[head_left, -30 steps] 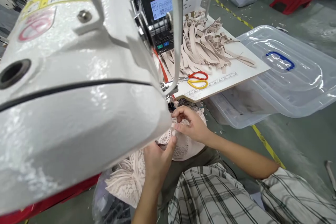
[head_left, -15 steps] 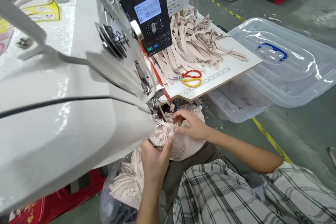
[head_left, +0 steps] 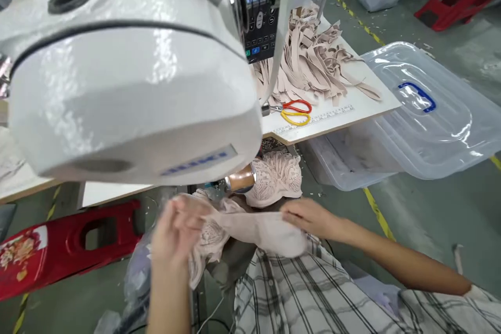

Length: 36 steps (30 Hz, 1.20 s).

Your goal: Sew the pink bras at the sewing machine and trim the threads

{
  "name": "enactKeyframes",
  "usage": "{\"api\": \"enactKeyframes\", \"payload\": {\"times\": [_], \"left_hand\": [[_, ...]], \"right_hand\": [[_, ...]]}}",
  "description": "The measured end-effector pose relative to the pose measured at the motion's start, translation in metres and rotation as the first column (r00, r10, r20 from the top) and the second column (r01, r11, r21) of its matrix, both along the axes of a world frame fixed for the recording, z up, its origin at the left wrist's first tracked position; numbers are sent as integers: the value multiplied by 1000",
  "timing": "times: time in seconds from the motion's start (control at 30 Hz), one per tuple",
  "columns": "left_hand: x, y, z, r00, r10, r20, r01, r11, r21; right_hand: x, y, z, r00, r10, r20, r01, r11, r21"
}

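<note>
A pale pink bra [head_left: 270, 232] is stretched between my two hands over my lap, with a smooth fabric band running across. My right hand [head_left: 309, 217] pinches its right end. My left hand [head_left: 178, 227], blurred by motion, has its fingers curled on the left end. Below and beside it hang lace parts [head_left: 209, 242]; whether they belong to the same piece I cannot tell. Another pink lace bra [head_left: 277, 177] rests beyond my hands, against the brown cylinder arm [head_left: 240, 180] of the sewing machine [head_left: 136, 99]. The machine head hides the needle area.
On the white worktable [head_left: 332, 120] lie a heap of beige fabric strips [head_left: 309, 62] and scissors [head_left: 295, 113] with red and yellow handles. A lidded clear bin [head_left: 434, 130] stands at the right. A red stool [head_left: 70, 245] and a plastic bag [head_left: 139, 266] are at the lower left.
My hands have moved away from the needle area toward my lap and spread apart, drawing the bra between them. The view has shifted, so the machine head now covers the needle.
</note>
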State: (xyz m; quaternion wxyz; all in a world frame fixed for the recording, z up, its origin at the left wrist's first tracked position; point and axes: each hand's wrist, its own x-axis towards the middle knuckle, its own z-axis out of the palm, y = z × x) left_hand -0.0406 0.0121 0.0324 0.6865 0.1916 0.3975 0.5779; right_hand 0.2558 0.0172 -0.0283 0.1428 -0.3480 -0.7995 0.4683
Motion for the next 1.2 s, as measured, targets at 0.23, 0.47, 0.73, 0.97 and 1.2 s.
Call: {"api": "enactKeyframes", "payload": {"times": [0.23, 0.47, 0.73, 0.97, 1.2], "left_hand": [[-89, 27, 29, 805, 592, -25, -591, 798, -116], [-132, 15, 5, 722, 680, -124, -691, 711, -127], [-61, -3, -27, 926, 321, -199, -344, 934, -91], [18, -20, -26, 952, -93, -292, 67, 993, -96], [41, -22, -18, 482, -314, -818, 415, 904, -102]], "right_hand": [[31, 32, 17, 996, -90, 23, 90, 996, 10], [30, 26, 10, 843, -538, 7, 534, 834, -141], [-20, 13, -12, 889, -456, -48, 457, 889, 8], [-68, 23, 20, 982, -155, -110, 124, 960, -251], [-74, 36, 35, 988, -54, -146, 3, 944, -329]]}}
